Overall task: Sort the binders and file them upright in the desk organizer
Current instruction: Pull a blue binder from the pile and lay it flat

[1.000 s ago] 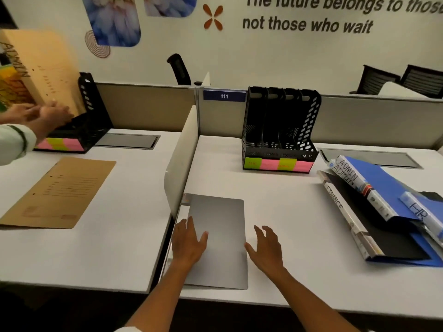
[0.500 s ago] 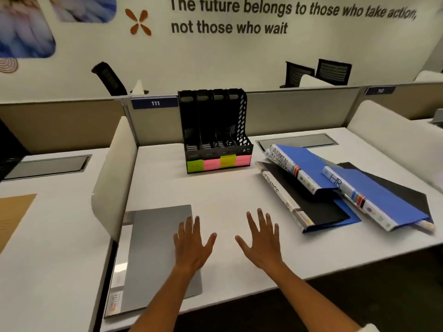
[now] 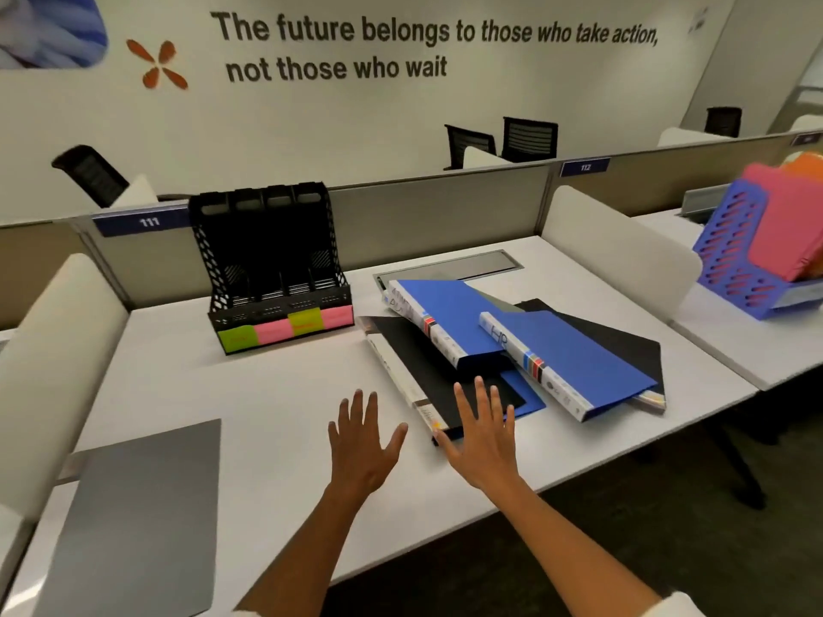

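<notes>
binders: loose overlapping pile on the worktop (image 3: 276, 394), right of the desk organizer; none filed.
blue binder, rear (image 3: 445, 313): flat, white spine with handwriting toward the viewer, resting on the black binder.
blue binder, front (image 3: 574, 358): flat, spine marked "hr", overlapping the rear blue binder's right edge and a black folder (image 3: 623, 336) beneath.
black binder (image 3: 427, 371): lowest in the pile, white spine along the left edge, near corner just beside the right hand.
desk organizer (image 3: 271, 273): black perforated, four upright slots, all vacant; green and pink notes along the front lip; set at the back of the worktop against the partition.
left hand (image 3: 363, 443): palm down, fingers spread, grip released, above bare worktop.
right hand (image 3: 483, 438): palm down, fingers spread, grip released, fingertips over the black binder's near corner; contact not determinable.
grey pad (image 3: 133, 518): flat at the near left of the worktop.
blue organizer (image 3: 735, 256): on the neighbouring desk at right, holding pink and orange folders.
</notes>
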Available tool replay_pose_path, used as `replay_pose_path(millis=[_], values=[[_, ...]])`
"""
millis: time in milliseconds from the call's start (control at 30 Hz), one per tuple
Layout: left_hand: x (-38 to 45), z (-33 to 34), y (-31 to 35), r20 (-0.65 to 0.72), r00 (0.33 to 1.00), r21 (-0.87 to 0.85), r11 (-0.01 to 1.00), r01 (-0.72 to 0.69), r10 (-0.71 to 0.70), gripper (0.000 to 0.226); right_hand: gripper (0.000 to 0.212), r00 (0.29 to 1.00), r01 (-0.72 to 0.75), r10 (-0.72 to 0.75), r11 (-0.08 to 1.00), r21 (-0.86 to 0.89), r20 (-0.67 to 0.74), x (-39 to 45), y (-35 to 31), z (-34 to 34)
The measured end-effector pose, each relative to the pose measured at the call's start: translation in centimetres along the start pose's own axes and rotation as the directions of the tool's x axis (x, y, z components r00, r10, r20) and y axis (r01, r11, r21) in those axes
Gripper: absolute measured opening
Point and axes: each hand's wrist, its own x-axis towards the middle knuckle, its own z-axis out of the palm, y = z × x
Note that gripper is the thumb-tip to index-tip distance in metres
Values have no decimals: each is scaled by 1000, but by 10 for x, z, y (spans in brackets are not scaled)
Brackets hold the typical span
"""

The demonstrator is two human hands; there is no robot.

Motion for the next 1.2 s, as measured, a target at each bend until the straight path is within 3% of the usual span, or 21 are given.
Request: replay_pose_path(millis=[400, 700, 833, 967, 1067, 1200], values=[[30, 52, 137, 21, 982, -97, 978, -183, 186, 79, 89, 987, -151, 153, 988, 40, -50, 25, 125, -19], [86, 90, 196, 111, 960, -290, 932, -216, 257, 76, 86, 962, -264, 269, 959, 105, -42, 66, 175, -27], [114, 102, 217, 121, 967, -383, 909, -163, 224, 67, 85, 956, -293, 293, 953, 72, 13, 91, 198, -29], [134, 116, 230, 131, 971, -562, 822, -94, 200, 46, 80, 942, -335, 330, 936, 110, 65, 113, 211, -25], [147, 127, 238, 229, 971, -644, 759, 95, 72, 34, 66, 919, -392, 375, 902, 182, 122, 122, 221, -21], [149, 146, 247, 443, 891, -731, 536, 422, -97, 40, 55, 897, -432, 395, 879, 203, 198, 122, 238, -17]])
